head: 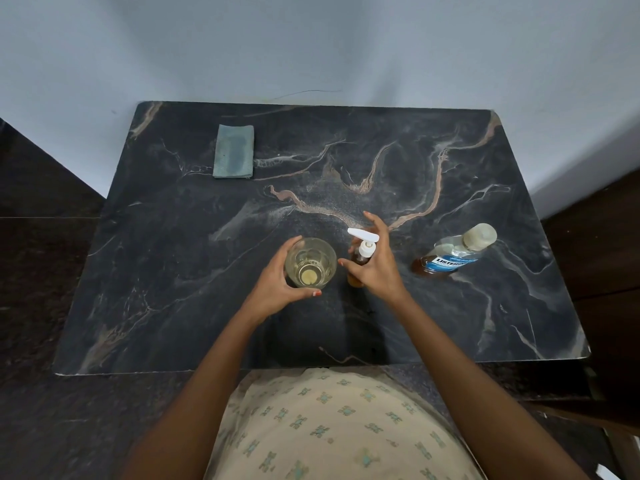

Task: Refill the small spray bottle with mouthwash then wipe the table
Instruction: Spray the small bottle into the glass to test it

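Small spray bottle (360,263), gripped by right hand (375,268); glass (310,262), gripped by left hand (277,282): pump head best unscrewed while bottle is kept upright on tabletop (173,271).

A pale blue-grey wall (311,43) rises behind, plain but for a thin dark hairline mark (308,93) low down near its foot. Dark speckled flooring (38,278) spreads to the left. On the right stands dark wooden furniture (602,244). Nearest, a cream garment (332,431) printed with small teal motifs fills the foreground.
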{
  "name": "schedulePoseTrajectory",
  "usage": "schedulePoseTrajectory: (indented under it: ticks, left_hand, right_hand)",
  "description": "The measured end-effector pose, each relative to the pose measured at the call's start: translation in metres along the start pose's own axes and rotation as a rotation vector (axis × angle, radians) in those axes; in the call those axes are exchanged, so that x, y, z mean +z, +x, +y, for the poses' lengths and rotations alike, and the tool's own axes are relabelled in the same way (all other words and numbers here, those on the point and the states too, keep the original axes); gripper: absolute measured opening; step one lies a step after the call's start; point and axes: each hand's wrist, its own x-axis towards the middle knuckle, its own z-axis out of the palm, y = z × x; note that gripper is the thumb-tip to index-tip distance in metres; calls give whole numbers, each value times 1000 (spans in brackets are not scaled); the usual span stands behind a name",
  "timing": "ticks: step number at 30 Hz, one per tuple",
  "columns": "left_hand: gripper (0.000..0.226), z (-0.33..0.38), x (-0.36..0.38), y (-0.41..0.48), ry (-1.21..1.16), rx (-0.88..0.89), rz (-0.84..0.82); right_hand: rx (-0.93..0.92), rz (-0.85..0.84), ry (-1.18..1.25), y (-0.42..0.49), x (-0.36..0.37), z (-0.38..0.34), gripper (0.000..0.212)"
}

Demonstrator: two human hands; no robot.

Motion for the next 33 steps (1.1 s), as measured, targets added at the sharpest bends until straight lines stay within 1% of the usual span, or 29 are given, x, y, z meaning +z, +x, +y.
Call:
schedulePoseTrajectory:
  ticks: [12, 15, 18, 22, 25, 29, 33]
  left_hand:
    - [96, -1, 1, -1, 2, -10, 7]
    - [98, -3, 1, 0, -9, -9, -5]
    - [101, -7, 2, -1, -41, -29, -13]
    - [106, -17, 10, -3, -76, -41, -6]
    - [109, -22, 19, -5, -70, -47, 61]
    - [108, -21, 32, -6, -19, -26, 200]
    - [98, -21, 39, -4, 32, -41, 289]
  right_hand:
    - [-12, -23, -49, -4, 1, 17, 80]
    - [-21, -38, -96, -6, -1, 20, 77]
    - [-29, -25, -149, -10, -2, 25, 74]
    - [13, 30, -175, -18, -3, 32, 72]
    - [34, 80, -226, -24, -2, 39, 68]
    - [138, 150, -224, -32, 2, 45, 62]
    - [203, 186, -235, -35, 5, 48, 53]
